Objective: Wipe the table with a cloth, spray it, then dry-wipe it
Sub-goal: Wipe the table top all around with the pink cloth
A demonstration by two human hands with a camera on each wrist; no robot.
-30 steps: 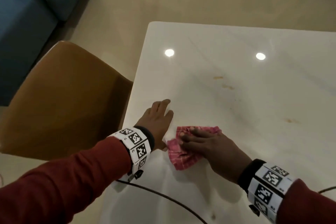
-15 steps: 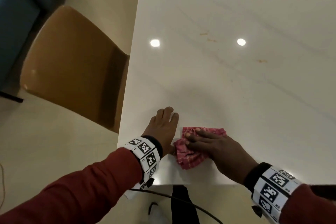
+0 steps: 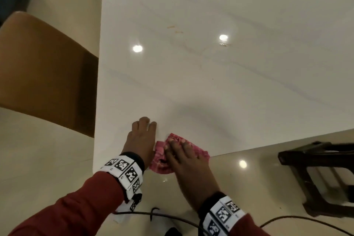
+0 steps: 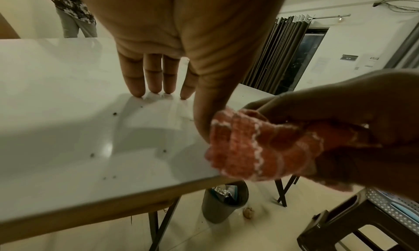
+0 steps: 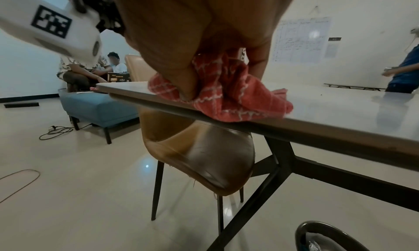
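Tan moulded chair with dark thin legs (image 3: 44,74): stood left of the surface, outside the task.

Left hand (image 3: 140,140): laid flat near the front left corner, fingers (image 4: 145,75) straight and close together, tips touching the surface, nothing held. Thumb just beside the cloth; contact could not be told.

White glossy marble-look surface (image 3: 220,86): small orange-brown smears (image 3: 175,29) at the far middle and a wet-looking mark (image 3: 223,44) by the right light reflection, both unwiped. Dark specks (image 4: 114,113) near the left hand in the left wrist view.

Red checked cloth with pale stitching, crumpled (image 3: 162,159): lay at the front edge, part hanging over the rim, right of the left hand.

Right hand (image 3: 183,161): pressed on top of the cloth, fingers bunching the fabric, thumb (image 5: 186,86) pinching a fold at the rim.

Dark slatted stool (image 3: 321,176): stood on the floor at right.

Progress, judged: first wet wipe under way, only the near strip plausibly covered. Far marks left to reach. No spray bottle found in any view; spraying and dry-wiping counted as not yet begun.
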